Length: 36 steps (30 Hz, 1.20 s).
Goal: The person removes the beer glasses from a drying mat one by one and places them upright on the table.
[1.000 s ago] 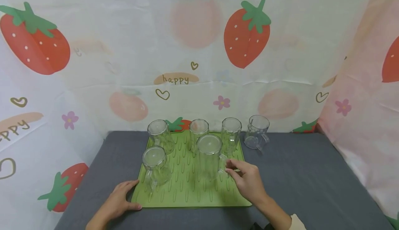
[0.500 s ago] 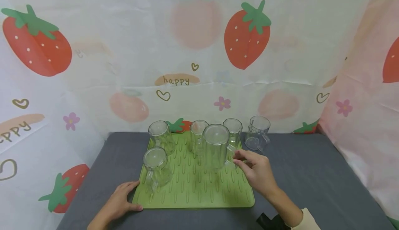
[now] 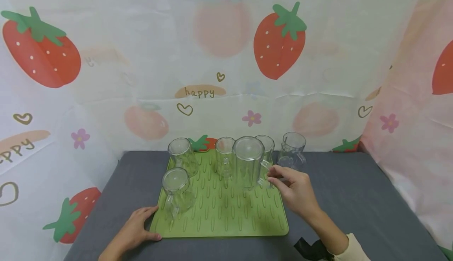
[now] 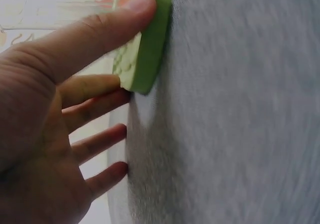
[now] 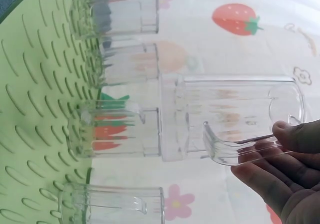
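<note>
My right hand pinches the handle of a clear glass mug, thumb on one side and fingers on the other. The mug is held upright above the green ribbed mat, and it partly hides the back-right mug in the head view. The right wrist view shows the held mug closer than the mugs on the mat. My left hand rests at the mat's front-left corner. In the left wrist view its thumb lies against the mat's edge, with the other fingers spread and nearly straight.
More glass mugs stand on the mat: one at the back left, one at the back middle and one at the front left. Clear glassware stands off the mat on the grey cloth. A strawberry-printed curtain hangs behind.
The held mug and my right hand have moved up, back and right over the mat, bringing the mug in front of the back-right one. My left hand has stayed at the corner.
</note>
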### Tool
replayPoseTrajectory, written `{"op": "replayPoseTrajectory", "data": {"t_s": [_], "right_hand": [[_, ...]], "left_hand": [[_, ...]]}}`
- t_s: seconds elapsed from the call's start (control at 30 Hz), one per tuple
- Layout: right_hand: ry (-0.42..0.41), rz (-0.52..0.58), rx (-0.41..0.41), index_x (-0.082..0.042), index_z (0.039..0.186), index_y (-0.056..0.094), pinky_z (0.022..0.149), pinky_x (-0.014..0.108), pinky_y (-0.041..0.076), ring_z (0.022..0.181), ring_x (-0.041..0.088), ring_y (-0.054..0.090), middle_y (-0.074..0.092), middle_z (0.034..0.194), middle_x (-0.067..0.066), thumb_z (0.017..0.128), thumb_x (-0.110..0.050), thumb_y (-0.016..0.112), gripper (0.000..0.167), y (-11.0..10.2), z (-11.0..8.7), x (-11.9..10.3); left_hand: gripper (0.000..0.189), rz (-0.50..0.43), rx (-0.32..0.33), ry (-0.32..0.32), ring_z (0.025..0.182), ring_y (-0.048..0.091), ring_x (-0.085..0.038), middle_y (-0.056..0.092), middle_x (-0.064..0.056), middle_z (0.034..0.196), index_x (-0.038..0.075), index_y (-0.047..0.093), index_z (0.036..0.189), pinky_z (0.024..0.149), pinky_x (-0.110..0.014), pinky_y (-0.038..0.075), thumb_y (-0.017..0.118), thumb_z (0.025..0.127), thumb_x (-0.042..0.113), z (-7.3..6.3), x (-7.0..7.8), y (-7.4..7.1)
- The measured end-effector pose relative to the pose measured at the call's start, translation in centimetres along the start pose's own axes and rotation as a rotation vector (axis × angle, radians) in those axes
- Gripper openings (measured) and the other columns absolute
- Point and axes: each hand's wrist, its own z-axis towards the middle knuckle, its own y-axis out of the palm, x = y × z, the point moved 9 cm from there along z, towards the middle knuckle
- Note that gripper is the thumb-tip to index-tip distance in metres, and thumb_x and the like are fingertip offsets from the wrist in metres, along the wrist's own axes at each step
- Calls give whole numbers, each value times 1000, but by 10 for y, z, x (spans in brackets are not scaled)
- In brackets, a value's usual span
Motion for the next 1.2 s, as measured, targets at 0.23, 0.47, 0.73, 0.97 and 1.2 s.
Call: {"op": "replayPoseTrajectory", "data": {"t_s": [0.23, 0.47, 0.73, 0.97, 1.2], "right_hand": [[8, -16, -3, -3, 96, 73, 60, 19, 57, 76, 17, 70, 73, 86, 9, 80, 8, 72, 20, -2, 0, 2], [-26, -34, 6, -3, 95, 73, 60, 18, 57, 76, 17, 70, 73, 85, 8, 78, 10, 73, 21, -3, 0, 0], [-65, -42, -2, -2, 96, 73, 62, 17, 57, 76, 20, 70, 72, 85, 9, 77, 10, 73, 23, -6, 1, -4], [-136, -29, 11, 2, 97, 73, 67, 13, 56, 77, 22, 71, 73, 86, 11, 74, 14, 74, 26, -10, 3, -10], [-192, -45, 31, 1, 95, 73, 69, 11, 55, 75, 20, 72, 73, 85, 10, 71, 15, 76, 28, -16, 3, -14]], "left_hand": [[99, 6, 10, 11, 130, 38, -51, 49, -28, 140, -1, 51, 138, 100, -66, 37, 89, 60, 47, 1, -4, 0], [100, 10, 4, 7, 131, 38, -51, 48, -27, 140, -1, 50, 139, 100, -66, 37, 88, 60, 48, 1, -5, 0], [96, 13, 4, 28, 130, 39, -51, 49, -27, 140, -1, 50, 139, 99, -64, 39, 88, 63, 45, 0, 1, 0], [96, 20, 3, 24, 129, 41, -49, 49, -27, 140, -1, 50, 139, 99, -64, 39, 87, 64, 45, -2, 0, 0], [97, 19, 7, 34, 128, 41, -49, 49, -27, 139, -1, 49, 140, 98, -64, 40, 87, 65, 46, -3, 1, 1]]}}
